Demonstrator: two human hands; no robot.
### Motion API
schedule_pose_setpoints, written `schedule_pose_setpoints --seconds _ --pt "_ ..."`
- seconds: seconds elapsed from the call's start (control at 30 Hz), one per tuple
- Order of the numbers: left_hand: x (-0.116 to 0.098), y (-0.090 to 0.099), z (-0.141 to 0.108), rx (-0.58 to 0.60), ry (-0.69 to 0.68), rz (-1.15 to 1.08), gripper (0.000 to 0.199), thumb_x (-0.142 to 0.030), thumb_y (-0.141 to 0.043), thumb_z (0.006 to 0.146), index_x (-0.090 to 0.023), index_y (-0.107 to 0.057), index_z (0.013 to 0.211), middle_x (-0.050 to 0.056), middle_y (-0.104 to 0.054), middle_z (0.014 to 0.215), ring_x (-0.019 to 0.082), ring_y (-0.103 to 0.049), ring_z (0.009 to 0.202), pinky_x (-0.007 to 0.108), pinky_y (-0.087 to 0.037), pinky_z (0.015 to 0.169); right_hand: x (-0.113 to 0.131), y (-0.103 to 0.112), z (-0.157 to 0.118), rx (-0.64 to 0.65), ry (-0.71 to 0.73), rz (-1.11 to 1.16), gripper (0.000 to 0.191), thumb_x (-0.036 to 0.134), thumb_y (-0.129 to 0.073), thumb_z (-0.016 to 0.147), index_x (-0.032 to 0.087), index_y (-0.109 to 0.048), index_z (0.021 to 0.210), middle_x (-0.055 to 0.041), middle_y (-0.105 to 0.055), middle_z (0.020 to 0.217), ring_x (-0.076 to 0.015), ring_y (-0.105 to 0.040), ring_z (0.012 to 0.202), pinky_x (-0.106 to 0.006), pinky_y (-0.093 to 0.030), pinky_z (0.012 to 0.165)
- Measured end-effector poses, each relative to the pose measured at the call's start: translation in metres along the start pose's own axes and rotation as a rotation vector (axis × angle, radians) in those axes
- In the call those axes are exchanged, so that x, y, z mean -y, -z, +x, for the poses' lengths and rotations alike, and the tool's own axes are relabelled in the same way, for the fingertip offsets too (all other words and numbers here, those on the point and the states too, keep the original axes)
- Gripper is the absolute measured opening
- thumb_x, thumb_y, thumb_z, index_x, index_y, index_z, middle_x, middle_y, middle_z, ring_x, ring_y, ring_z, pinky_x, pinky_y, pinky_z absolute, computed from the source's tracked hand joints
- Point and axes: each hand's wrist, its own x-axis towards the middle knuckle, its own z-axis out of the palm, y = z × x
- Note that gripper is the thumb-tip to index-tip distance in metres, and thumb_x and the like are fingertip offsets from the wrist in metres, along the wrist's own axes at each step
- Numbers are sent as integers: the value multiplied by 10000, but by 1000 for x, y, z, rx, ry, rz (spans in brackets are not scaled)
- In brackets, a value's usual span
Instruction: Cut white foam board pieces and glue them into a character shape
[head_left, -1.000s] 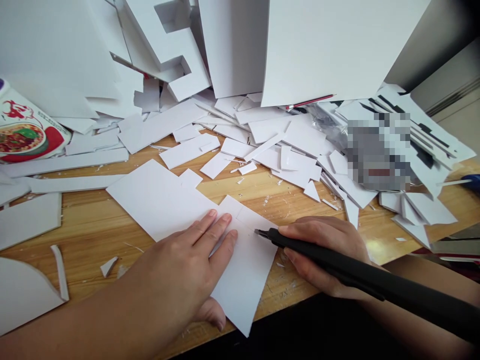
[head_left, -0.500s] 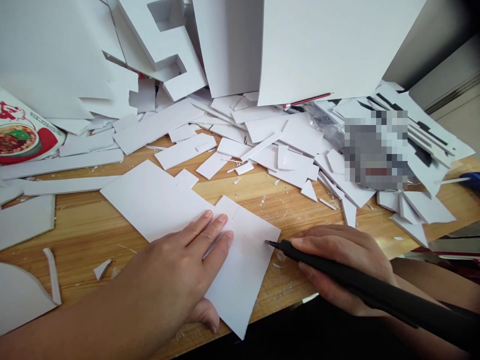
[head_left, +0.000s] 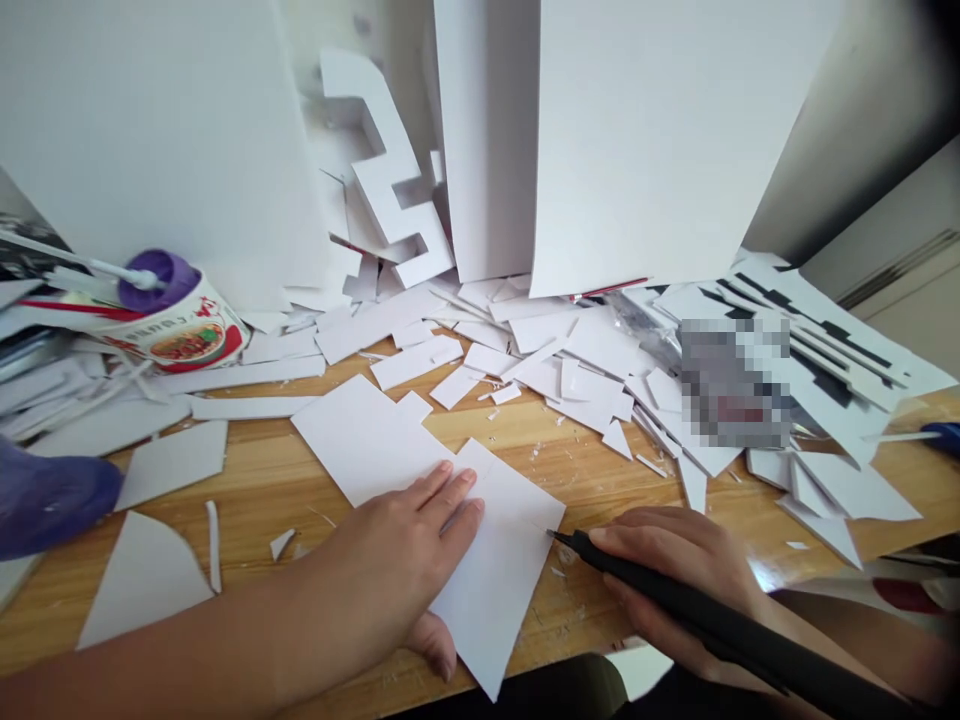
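Note:
My left hand (head_left: 397,560) lies flat with its fingers stretched out, pressing on a white foam board piece (head_left: 510,570) near the table's front edge. Its thumb rests at the board's near left side. In my right hand (head_left: 679,555) is a black-handled craft knife (head_left: 664,595), held like a pen. The knife's thin tip touches or hovers just over the board's right edge, by the end of a faint line; which of the two I cannot tell. A second white board (head_left: 360,435) with a small tab lies against the first, partly under my left hand.
White offcuts (head_left: 405,360) cover the back of the wooden table (head_left: 247,480). Large white panels (head_left: 637,150) stand behind, with a red pencil (head_left: 611,290) at their foot. A printed noodle tub (head_left: 195,330) sits at left, a purple object (head_left: 52,495) nearer me.
The camera view has shifted, bringing the tub and purple object further into sight at left. The knife tip has moved slightly towards the board's right edge. My left hand still presses the board.

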Motion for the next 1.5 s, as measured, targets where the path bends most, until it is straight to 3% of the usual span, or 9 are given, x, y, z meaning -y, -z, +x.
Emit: schedule_pose_setpoints --seconds 0.1,0.23,0.4,0.5,0.67,0.87,1.0,1.2,1.5 --pt "3 -1 -3 -33 -8 -28 1029 -758 -662 602 -66 -513 1349 278 -388 1461 411 -333 1373 487 -367 1085 3 9 -3 36 74 -18 296 103 -519 813 227 -543 1081 -37 -671 694 -186 -647 561 -285 -479 480" --pt "11 5 -14 -82 -30 -53 914 -622 -770 605 -155 -529 1352 220 -414 1474 367 -372 1372 479 -377 1083 4 29 -6 -88 50 -65 317 119 -512 854 252 -552 1138 -20 -661 697 -178 -646 581 -268 -474 485" --pt "29 14 -14 -13 42 3 1065 -599 -841 480 -373 -409 1426 187 -222 1576 464 -210 1413 747 -129 1049 -9 36 10 117 -71 -346 424 120 -499 906 285 -553 1293 -65 -642 973 -202 -629 863 -312 -500 736" --pt "37 17 -7 -24 8 15 1137 -692 -809 414 -346 -425 1426 213 -293 1546 503 -240 1389 768 -83 1032 -27 26 28 268 -28 -592 366 133 -458 932 250 -601 1248 -93 -619 920 -238 -578 839 -355 -463 721" --pt "38 23 -5 -190 -31 44 1076 -744 -767 437 -303 -494 1380 178 -542 1363 433 -463 1277 705 -100 1084 -55 19 50 270 14 -562 296 132 -494 907 235 -667 1124 -91 -637 960 -241 -572 902 -345 -466 753" --pt "30 34 -6 -218 -60 94 1001 -732 -760 474 -284 -540 1342 178 -527 1350 424 -469 1257 689 -111 1098 -32 24 50 85 -47 -314 324 143 -501 910 177 -631 1205 -130 -597 1252 -236 -528 1153 -358 -449 945" --pt "13 54 -9 -370 -142 244 900 -662 -755 596 -299 -495 1377 191 -478 1379 434 -424 1283 755 -67 1051 -12 26 52 140 -241 317 392 423 -537 924 193 -602 1235 -60 -697 984 -165 -638 817 -286 -508 721" --pt "-1 67 -7 -553 -223 446 793 -607 -740 674 -314 -477 1362 175 -452 1387 413 -399 1305 737 -72 1058 -18 25 49 225 -477 1030 408 525 -682 790 119 -655 805 14 -590 648 -91 -517 560 -211 -393 536" --pt "-3 43 0 -680 -231 401 794 -416 -857 583 -296 -517 1290 153 -468 1322 408 -419 1277 695 -73 1082 -26 30 48 327 -490 1105 349 454 -711 790 114 -639 819 25 -596 667 -79 -535 567 -202 -417 553"
